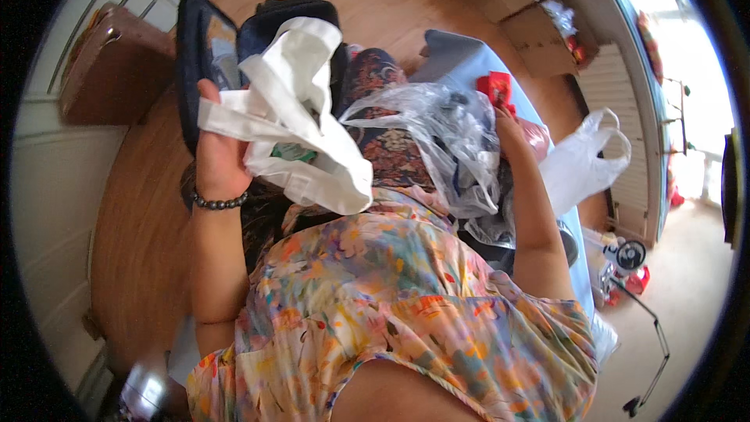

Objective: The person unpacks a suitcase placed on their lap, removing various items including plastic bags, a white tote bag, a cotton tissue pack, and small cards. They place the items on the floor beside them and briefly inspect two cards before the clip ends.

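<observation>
My left hand [223, 158], with a dark bead bracelet on its wrist, holds a white cloth bag [316, 137] by its strap side. The bag's mouth hangs open over my lap, and a green patch [294, 152] shows within its folds. Out to the right, my right hand [508, 129] has its fingers around a small red packet [495, 87]; the fingertips are partly hidden. Between the hands a clear plastic bag [437, 129] with dark things inside lies across my patterned trousers [383, 134].
Ahead on the left stands an open black suitcase [187, 55]. A brown case [117, 66] leans by the white wall. Beside my right arm is a white plastic bag [590, 158] on a light-blue surface [461, 55]. Cardboard boxes [539, 39] and a lamp [630, 255] stand farther right.
</observation>
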The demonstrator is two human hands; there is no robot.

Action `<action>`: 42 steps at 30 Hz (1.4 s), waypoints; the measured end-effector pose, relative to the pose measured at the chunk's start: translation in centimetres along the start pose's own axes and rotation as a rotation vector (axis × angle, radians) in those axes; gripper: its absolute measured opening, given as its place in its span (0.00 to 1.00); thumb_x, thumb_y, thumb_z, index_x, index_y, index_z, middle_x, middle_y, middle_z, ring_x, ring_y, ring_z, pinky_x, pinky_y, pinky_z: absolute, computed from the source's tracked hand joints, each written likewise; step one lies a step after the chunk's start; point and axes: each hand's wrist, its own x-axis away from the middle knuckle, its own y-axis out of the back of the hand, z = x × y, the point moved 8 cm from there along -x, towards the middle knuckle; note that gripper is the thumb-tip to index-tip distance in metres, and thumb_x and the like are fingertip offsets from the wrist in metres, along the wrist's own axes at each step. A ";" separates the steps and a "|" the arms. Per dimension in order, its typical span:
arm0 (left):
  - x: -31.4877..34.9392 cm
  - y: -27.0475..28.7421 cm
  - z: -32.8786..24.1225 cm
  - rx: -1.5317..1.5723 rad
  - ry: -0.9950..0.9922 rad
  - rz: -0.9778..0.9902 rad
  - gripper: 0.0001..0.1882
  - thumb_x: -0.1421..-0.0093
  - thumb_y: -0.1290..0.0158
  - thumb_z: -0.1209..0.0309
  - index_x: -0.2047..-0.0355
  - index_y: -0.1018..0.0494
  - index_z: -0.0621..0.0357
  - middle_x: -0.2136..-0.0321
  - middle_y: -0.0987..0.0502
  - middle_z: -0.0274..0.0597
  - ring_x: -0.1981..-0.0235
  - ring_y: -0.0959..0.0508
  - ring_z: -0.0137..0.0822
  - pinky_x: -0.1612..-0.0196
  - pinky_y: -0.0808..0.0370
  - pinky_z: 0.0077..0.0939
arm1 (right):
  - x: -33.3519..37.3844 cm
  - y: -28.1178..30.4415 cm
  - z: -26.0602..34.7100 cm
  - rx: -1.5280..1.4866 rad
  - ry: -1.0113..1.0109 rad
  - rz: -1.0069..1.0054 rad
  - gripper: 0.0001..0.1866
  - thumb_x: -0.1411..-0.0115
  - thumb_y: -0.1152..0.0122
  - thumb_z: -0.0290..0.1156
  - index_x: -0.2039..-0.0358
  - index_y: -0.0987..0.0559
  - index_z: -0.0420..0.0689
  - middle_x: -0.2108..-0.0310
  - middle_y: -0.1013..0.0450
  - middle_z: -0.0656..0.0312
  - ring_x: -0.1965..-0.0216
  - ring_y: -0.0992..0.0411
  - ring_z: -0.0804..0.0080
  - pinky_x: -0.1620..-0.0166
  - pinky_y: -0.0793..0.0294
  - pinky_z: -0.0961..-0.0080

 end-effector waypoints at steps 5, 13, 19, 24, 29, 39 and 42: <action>0.6 -0.1 -1.1 -0.078 -0.031 0.132 0.41 0.42 0.69 0.35 0.49 0.34 0.62 0.55 0.27 0.42 0.53 0.28 0.35 0.50 0.33 0.31 | -3.0 14.1 14.0 -0.313 0.106 -0.263 0.18 0.49 0.42 0.27 0.55 0.26 0.43 0.56 0.29 0.54 0.55 0.30 0.57 0.51 0.32 0.64; 1.0 -2.1 0.0 -0.143 -0.010 0.193 0.46 0.44 0.70 0.32 0.48 0.37 0.66 0.56 0.26 0.43 0.55 0.26 0.34 0.52 0.31 0.28 | -0.9 20.0 40.0 -0.531 0.810 -0.087 0.21 0.52 0.36 0.39 0.58 0.26 0.45 0.63 0.28 0.55 0.59 0.30 0.59 0.57 0.35 0.62; 2.0 -1.6 -2.3 -0.082 -0.109 0.119 0.46 0.45 0.72 0.31 0.49 0.34 0.62 0.56 0.26 0.44 0.56 0.26 0.34 0.51 0.31 0.26 | -1.6 19.2 34.1 -0.197 0.599 -0.206 0.13 0.51 0.40 0.41 0.68 0.25 0.48 0.77 0.26 0.59 0.70 0.28 0.60 0.65 0.36 0.64; 1.8 -2.6 -0.9 -0.244 -0.074 0.193 0.56 0.52 0.71 0.26 0.45 0.41 0.70 0.55 0.28 0.53 0.55 0.26 0.38 0.49 0.32 0.29 | -1.9 17.8 26.5 -0.082 0.294 -0.224 0.06 0.53 0.46 0.26 0.72 0.24 0.48 0.76 0.27 0.58 0.68 0.28 0.59 0.64 0.33 0.62; 3.0 -4.6 -0.9 -0.229 0.024 0.407 0.61 0.61 0.64 0.22 0.44 0.44 0.68 0.50 0.33 0.56 0.49 0.31 0.44 0.46 0.34 0.36 | 0.1 18.2 24.4 -0.170 0.320 -0.171 0.10 0.56 0.49 0.20 0.72 0.24 0.44 0.68 0.29 0.58 0.61 0.32 0.59 0.59 0.33 0.63; 5.8 -5.1 -2.6 -0.363 -0.103 0.563 0.69 0.76 0.64 0.16 0.50 0.38 0.69 0.50 0.34 0.51 0.50 0.32 0.39 0.48 0.35 0.33 | 4.3 20.8 37.4 -0.209 0.769 0.093 0.18 0.54 0.39 0.31 0.62 0.29 0.38 0.68 0.30 0.56 0.66 0.30 0.60 0.62 0.30 0.69; 7.1 -3.1 -4.2 -0.288 -0.134 0.562 0.68 0.76 0.59 0.17 0.48 0.41 0.67 0.50 0.34 0.53 0.50 0.32 0.42 0.47 0.35 0.35 | 5.2 18.8 37.4 -0.144 0.669 0.212 0.26 0.52 0.38 0.38 0.55 0.31 0.37 0.66 0.31 0.56 0.64 0.30 0.61 0.60 0.30 0.70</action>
